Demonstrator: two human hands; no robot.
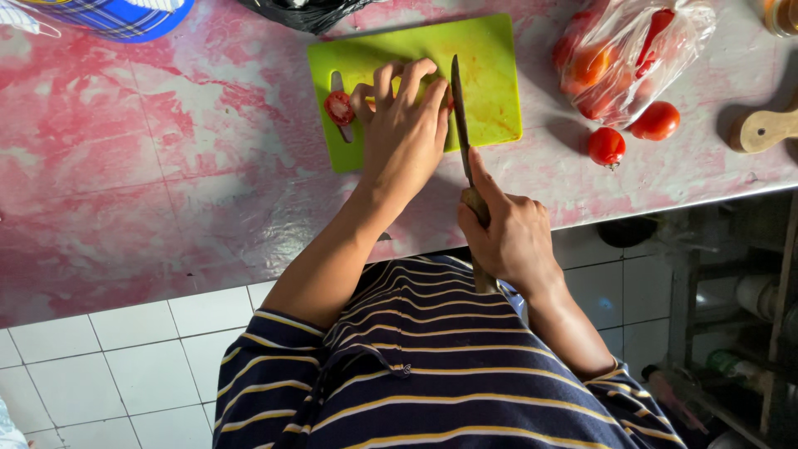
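A lime-green cutting board (490, 91) lies on the pink marbled counter. My left hand (405, 133) rests on it, fingers curled over something I cannot see, right beside the blade. A cut tomato piece (339, 107) lies by my left fingertips at the board's handle slot. My right hand (509, 234) grips the wooden handle of a long knife (460, 116), index finger along its spine, blade edge-down on the board.
A clear plastic bag of tomatoes (628, 54) sits at the right, with two loose tomatoes (607, 146) (655, 121) beside it. A wooden handle (765, 130) pokes in at the far right. A blue checked bowl (116, 17) is at the top left. The counter edge (249, 278) runs above a white tiled floor.
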